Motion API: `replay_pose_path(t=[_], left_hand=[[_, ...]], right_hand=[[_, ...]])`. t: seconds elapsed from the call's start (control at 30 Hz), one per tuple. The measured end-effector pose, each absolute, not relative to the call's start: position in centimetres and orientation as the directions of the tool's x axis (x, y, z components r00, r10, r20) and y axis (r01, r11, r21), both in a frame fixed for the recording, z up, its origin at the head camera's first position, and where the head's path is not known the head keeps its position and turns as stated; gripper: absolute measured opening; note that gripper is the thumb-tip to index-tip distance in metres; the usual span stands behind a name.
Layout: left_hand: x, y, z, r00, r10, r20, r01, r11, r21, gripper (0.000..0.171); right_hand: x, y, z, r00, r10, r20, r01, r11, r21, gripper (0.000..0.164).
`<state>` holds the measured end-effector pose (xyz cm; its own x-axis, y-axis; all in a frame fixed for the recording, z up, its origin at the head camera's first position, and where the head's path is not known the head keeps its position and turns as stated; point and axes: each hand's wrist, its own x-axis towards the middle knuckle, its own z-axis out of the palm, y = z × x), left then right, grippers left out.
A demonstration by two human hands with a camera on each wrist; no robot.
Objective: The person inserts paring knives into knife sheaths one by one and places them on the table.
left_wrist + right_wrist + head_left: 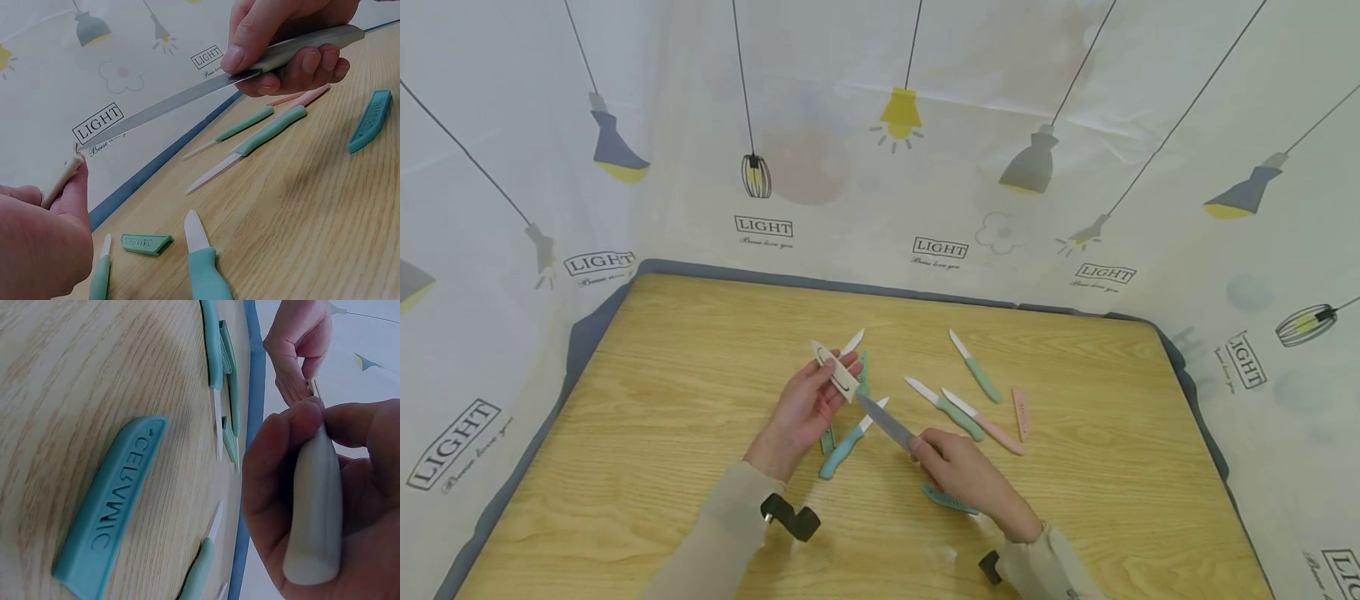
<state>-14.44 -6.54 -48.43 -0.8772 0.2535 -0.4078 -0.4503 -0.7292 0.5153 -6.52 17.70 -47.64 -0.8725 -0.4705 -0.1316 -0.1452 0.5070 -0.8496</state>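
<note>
My left hand holds a cream blade sheath between thumb and fingers, its mouth toward the right hand. My right hand grips a knife by its cream handle, and the grey blade points up and left. In the left wrist view the blade's tip meets the sheath's mouth; whether it has entered cannot be told. Below them on the table lie a blue-handled knife and green sheaths, partly covered by the left hand. A teal sheath marked CERAMIC lies under the right hand.
Right of centre on the wooden table lie two green-handled knives, a pink-handled knife and a pink sheath. Beyond the left hand another knife's white blade shows. A lamp-printed curtain surrounds the table.
</note>
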Motion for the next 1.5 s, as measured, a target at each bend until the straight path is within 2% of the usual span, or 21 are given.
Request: replay_pose_path(t=[0.2,0.5,0.7,0.8,1.03,1.23,1.5], left_hand=[[-14.4,-6.4,-48.5,-0.895,0.247,-0.372,-0.429,-0.707,0.562,0.049],[-14.2,-5.9,-48.3,-0.916,0.225,-0.333,-0.397,-0.640,0.658,0.040],[-14.3,-5.8,-48.2,-0.912,0.247,-0.328,-0.410,-0.593,0.693,0.044],[-14.4,-5.8,-48.2,-0.914,0.254,-0.316,-0.406,-0.559,0.723,0.043],[-14.5,-5.8,-48.2,-0.915,0.271,-0.298,-0.399,-0.505,0.765,0.039],[-14.5,-5.7,-48.1,-0.912,0.275,-0.303,-0.403,-0.473,0.783,0.040],[-14.3,-5.2,-48.2,-0.916,0.289,-0.277,-0.387,-0.461,0.798,0.046]], right_hand=[[-6.4,17.6,-47.5,-0.866,-0.479,-0.143,-0.156,0.531,-0.833,0.042],[-5.8,16.8,-47.8,-0.878,-0.431,-0.206,-0.051,0.513,-0.857,0.042],[-5.2,16.3,-48.1,-0.905,-0.369,-0.214,-0.025,0.547,-0.837,0.028],[-5.1,16.2,-48.2,-0.904,-0.364,-0.224,0.002,0.520,-0.854,0.023],[-4.7,15.9,-48.0,-0.872,-0.416,-0.258,0.097,0.372,-0.923,0.025],[-4.3,15.2,-45.2,-0.867,-0.432,-0.249,0.095,0.348,-0.933,0.017],[-4.6,14.9,-44.8,-0.896,-0.393,-0.206,0.087,0.301,-0.950,0.016]])
